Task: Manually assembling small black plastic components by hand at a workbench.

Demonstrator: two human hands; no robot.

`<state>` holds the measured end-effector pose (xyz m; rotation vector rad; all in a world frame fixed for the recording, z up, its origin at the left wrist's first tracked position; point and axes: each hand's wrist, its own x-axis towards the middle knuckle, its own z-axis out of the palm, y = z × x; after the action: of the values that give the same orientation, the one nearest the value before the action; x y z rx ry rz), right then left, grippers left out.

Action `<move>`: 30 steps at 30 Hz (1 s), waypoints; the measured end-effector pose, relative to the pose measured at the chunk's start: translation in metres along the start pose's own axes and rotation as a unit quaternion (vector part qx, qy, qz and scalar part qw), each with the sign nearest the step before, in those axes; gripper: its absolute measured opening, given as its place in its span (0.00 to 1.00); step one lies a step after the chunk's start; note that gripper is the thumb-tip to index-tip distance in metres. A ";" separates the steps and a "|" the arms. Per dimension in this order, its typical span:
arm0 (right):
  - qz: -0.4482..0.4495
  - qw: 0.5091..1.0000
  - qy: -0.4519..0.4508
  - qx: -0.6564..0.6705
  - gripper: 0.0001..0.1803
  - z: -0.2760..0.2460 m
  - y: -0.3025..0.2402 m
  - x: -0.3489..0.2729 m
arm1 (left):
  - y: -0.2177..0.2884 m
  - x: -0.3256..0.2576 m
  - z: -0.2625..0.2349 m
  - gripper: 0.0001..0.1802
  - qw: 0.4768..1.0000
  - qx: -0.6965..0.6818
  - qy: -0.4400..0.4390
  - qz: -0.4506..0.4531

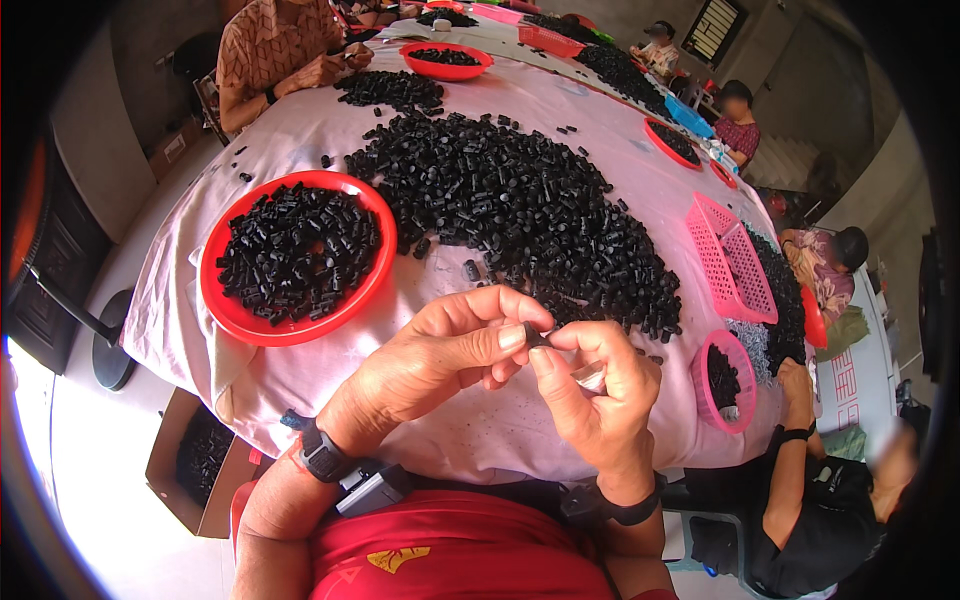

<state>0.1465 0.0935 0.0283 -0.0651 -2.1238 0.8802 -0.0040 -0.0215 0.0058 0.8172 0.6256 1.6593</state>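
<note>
My left hand (435, 350) is closed, pinching a small black cylindrical piece (536, 336) between thumb and fingers. Against the other side of that piece, the thumb and forefinger of my right hand (608, 395) come together. A shiny, pale silvery thing (590, 377) shows in the curl of the right fingers; its kind cannot be made out. Just beyond both hands spreads a big heap of similar black pieces (510, 200) on the pink tablecloth (440, 445). To the left of my left hand, a round red tray (225, 310) holds many more of them.
On the right are a pink round basket (706, 405) and a pink rectangular basket (710, 225). Another red tray (480, 72) stands farther back. A cardboard box (170, 480) of black pieces sits on the floor at left. Several people work around the table, one close at my right (830, 510).
</note>
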 end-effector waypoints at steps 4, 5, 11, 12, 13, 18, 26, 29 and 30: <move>0.000 1.000 -0.001 -0.022 0.11 0.001 -0.003 0.000 | 0.000 0.000 0.002 0.18 1.000 0.016 0.001 0.020; -0.004 1.000 0.006 -0.025 0.11 0.001 -0.002 0.000 | -0.001 0.000 0.003 0.17 1.000 0.024 0.000 0.017; -0.008 0.999 -0.002 -0.037 0.12 0.001 -0.005 0.002 | 0.000 -0.002 0.002 0.16 0.998 0.057 0.022 0.009; -0.011 0.999 -0.013 -0.051 0.13 -0.001 -0.006 0.002 | 0.001 -0.001 0.002 0.15 0.998 0.055 0.029 0.003; -0.010 0.999 -0.012 -0.052 0.13 -0.001 -0.006 0.003 | 0.000 -0.001 0.002 0.15 0.998 0.054 0.028 0.003; 0.020 0.995 -0.040 -0.090 0.14 -0.001 -0.005 0.002 | 0.000 0.000 0.001 0.15 0.998 0.059 0.012 0.004; 0.027 0.988 -0.078 -0.134 0.17 -0.004 -0.002 0.003 | 0.001 -0.001 0.002 0.15 0.998 0.066 0.006 0.004; 0.027 0.987 -0.084 -0.132 0.18 -0.003 -0.004 0.004 | 0.000 -0.001 0.002 0.15 0.998 0.067 0.004 0.005; 0.033 0.987 -0.087 -0.132 0.18 -0.003 -0.004 0.004 | -0.001 -0.001 0.002 0.15 0.998 0.067 0.006 0.004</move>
<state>0.1470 0.0932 0.0349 -0.2024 -2.4051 0.6555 -0.0019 -0.0225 0.0064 0.9063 0.7489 1.6450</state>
